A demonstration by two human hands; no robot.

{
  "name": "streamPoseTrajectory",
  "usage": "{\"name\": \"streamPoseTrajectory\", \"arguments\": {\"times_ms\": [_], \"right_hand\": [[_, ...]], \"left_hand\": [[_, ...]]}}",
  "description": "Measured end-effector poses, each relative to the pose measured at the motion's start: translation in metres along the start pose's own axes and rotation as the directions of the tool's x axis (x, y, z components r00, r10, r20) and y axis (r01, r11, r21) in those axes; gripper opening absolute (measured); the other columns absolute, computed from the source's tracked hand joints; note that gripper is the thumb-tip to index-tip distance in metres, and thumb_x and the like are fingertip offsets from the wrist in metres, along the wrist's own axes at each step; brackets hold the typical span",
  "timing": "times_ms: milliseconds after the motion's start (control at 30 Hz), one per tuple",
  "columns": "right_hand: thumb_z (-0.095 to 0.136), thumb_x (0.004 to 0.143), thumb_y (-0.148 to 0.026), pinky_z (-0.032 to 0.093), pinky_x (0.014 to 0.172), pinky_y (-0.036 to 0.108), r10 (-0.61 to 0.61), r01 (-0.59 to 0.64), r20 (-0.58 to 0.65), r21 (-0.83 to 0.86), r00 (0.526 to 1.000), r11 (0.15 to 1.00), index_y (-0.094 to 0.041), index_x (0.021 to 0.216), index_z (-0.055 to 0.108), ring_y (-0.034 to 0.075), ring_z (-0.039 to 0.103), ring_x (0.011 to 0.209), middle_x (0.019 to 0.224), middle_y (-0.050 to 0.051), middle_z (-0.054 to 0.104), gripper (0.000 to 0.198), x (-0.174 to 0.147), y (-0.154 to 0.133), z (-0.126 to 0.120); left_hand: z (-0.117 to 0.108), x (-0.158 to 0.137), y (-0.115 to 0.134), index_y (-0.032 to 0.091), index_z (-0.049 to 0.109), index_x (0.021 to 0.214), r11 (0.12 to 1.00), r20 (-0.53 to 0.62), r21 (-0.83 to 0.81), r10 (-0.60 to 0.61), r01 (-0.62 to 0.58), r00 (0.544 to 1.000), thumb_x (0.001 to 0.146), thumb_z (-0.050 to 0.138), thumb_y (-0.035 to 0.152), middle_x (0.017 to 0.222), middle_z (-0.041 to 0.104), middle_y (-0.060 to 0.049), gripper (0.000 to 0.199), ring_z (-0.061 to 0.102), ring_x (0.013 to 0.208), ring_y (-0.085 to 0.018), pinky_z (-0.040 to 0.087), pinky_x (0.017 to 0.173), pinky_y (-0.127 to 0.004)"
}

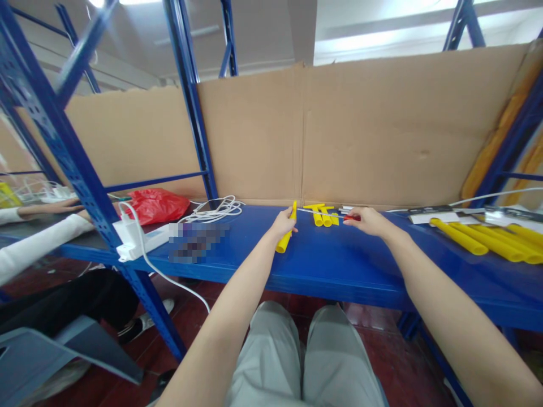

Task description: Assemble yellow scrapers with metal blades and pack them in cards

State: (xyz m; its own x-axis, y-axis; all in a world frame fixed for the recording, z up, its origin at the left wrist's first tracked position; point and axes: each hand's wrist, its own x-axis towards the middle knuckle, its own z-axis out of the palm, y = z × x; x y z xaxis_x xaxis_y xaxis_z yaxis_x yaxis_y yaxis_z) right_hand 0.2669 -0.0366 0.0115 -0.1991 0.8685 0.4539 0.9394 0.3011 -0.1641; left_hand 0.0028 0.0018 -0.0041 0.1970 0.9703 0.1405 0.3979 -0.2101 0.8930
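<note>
My left hand (284, 224) is closed around a yellow tube (283, 244), tilted, with a flat yellow piece at its upper end. In my right hand (365, 220) is a screwdriver (350, 218) with a red handle; its thin metal shaft points left at the top of the tube. Whether the tip touches the tube I cannot tell. Between my hands, farther back on the blue shelf, lie several yellow T-shaped tube pieces (326, 219).
More yellow tubes (487, 242) lie on the blue shelf (322, 277) at right. To the left are a red plastic bag (156, 206), a coiled white cable (220, 210) and a white power strip (146, 242). Cardboard (360, 130) stands behind. A co-worker's sleeve (46, 246) shows beyond a blue post.
</note>
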Motion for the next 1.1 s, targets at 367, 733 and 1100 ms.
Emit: {"name": "streamPoseTrajectory", "arguments": {"times_ms": [367, 733, 1100], "right_hand": [[0.064, 0.075, -0.034, 0.036, 0.054, 0.025, 0.035, -0.046, -0.087, -0.116, 0.996, 0.992, -0.024, 0.077, 0.059, 0.019, 0.061, 0.066, 0.074, 0.004, 0.069, 0.011, -0.0003, -0.0019, 0.0038], [0.064, 0.076, -0.035, 0.037, 0.055, 0.025, 0.047, -0.046, 0.025, -0.043, 0.999, 0.998, -0.022, 0.082, 0.059, 0.018, 0.060, 0.064, 0.075, 0.004, 0.069, 0.015, 0.0003, -0.0064, 0.0047], [0.053, 0.083, -0.031, 0.038, 0.057, 0.027, -0.009, 0.012, 0.057, -0.053, 0.998, 0.999, -0.021, 0.073, 0.060, 0.018, 0.060, 0.064, 0.071, 0.006, 0.069, 0.016, 0.0017, -0.0049, 0.0061]], "left_hand": [[-0.0013, -0.0035, 0.0029, 0.016, 0.047, 0.137, 1.000, 0.001, 0.003, -0.004, 0.004, 1.000, 0.083, 0.043, -0.001, 0.112, 0.063, -0.009, 0.057, 0.056, 0.048, -0.004, 0.036, 0.038, -0.014], [-0.0014, -0.0019, 0.0023, 0.014, 0.046, 0.136, 1.000, 0.009, -0.008, -0.003, 0.003, 1.000, 0.083, 0.042, -0.002, 0.112, 0.063, -0.009, 0.056, 0.054, 0.046, -0.003, 0.035, 0.037, -0.014], [-0.0015, -0.0010, 0.0014, 0.016, 0.044, 0.140, 1.000, 0.001, -0.012, -0.013, 0.013, 1.000, 0.083, 0.044, -0.001, 0.113, 0.063, -0.010, 0.059, 0.057, 0.049, -0.004, 0.036, 0.038, -0.013]]}}
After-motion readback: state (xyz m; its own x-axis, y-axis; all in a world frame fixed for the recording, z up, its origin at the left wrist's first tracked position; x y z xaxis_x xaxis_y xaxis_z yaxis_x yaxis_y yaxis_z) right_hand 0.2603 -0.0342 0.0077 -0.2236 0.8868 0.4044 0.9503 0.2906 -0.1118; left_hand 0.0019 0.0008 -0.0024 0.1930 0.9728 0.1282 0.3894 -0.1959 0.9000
